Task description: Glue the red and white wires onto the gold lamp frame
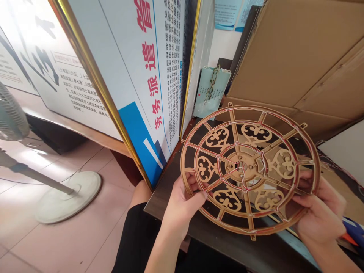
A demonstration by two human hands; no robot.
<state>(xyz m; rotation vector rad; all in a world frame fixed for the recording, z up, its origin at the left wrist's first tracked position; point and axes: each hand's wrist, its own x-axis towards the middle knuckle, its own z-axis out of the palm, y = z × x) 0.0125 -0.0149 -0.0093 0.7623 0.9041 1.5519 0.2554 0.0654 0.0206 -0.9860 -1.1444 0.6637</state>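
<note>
Grip: left hand (182, 206), right hand (321, 218) clasp opposite sides of round frame (233, 158), above dark table (165, 201). Red, white wires (266, 167) run along frame; cardboard (290, 57) behind.

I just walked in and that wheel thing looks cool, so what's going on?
A person's left hand and right hand hold a round golden openwork frame by opposite sides, tilted above a dark table. Thin red and whitish strands, maybe wires, run along its rings. Big brown cardboard stands behind it.
</note>
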